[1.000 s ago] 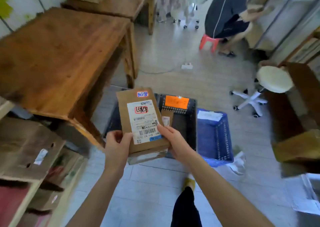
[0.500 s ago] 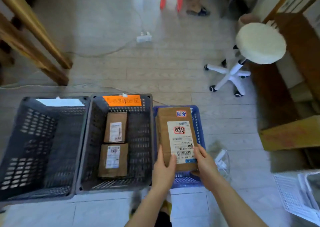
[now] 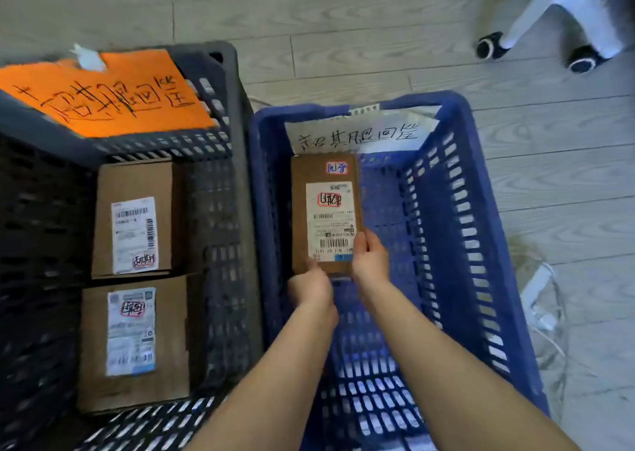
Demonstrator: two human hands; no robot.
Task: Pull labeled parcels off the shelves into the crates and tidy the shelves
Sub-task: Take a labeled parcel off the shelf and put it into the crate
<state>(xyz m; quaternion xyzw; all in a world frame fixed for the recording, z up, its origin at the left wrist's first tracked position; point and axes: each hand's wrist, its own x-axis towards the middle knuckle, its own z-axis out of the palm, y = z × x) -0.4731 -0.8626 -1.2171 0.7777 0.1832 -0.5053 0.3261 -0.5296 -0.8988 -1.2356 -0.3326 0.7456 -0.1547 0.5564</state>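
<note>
A grey plank floor [image 3: 378, 20] fills the view, and on it stands the blue crate [image 3: 470, 210], a slotted plastic bin with tall walls. Touching the blue crate's left side is a dark grey crate [image 3: 240, 175] of the same slotted kind. Beyond the blue crate's far right corner, well apart from it, is the white wheeled base of a swivel chair [image 3: 549, 10]. An orange handwritten sign [image 3: 113, 96] lies over the far end of the dark grey crate, left of the blue crate. Two cardboard boxes lie flat in the dark grey crate with their labels up: the lower box [image 3: 137, 340] nearer the person and the upper box [image 3: 137, 216] touching its far edge. Inside the blue crate, close to its left wall, is the labeled parcel [image 3: 326, 210], a flat brown carton with its label up. I cannot tell whether it rests on the crate's bottom. A white handwritten sign [image 3: 360, 134] hangs on the blue crate's far wall, just above the parcel's far end. A tangle of white cable [image 3: 539, 299] lies on the floor just right of the blue crate. Both hands reach into the blue crate. The left hand [image 3: 311, 289] grips the parcel's near left corner, and the right hand [image 3: 369, 261] grips its near right edge, with the thumb on the shipping label [image 3: 330, 220]. A small sticker [image 3: 336, 167] with blue writing sits near the parcel's far end.
</note>
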